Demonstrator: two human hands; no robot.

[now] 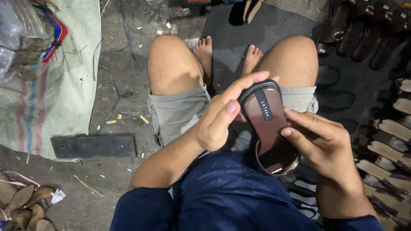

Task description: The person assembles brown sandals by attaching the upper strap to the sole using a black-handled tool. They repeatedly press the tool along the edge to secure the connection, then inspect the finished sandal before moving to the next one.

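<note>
I hold a brown sandal (269, 128) over my lap, between my knees, heel end toward the floor mat (231, 38) and strap end toward my body. My left hand (218, 119) wraps the heel end, forefinger laid along the black rim and thumb pressed on the insole beside the dark label strip (264, 105). My right hand (323, 143) cradles the other side, two fingers flat on the insole and the rest under the sole; both hands are closed on the sandal, not loose around it. The metal-trimmed strap (278, 167) sits low, partly hidden by my right palm, so I cannot tell for certain how it joins the sole. Risk one, as I judge it: uneven thumb pressure near the rim could shift or lift the insole at its edge if the bond there is fresh. Risk two: the grip is mostly fingertip contact on a smooth surface, so a twist between the two hands could let the sandal slip onto my shorts (180, 111) or the gritty floor (115, 72), picking up dirt. Risk three: finished sandals (364, 30) and cut soles (394, 149) lie close on my right; a wide elbow swing could knock them out of order.
</note>
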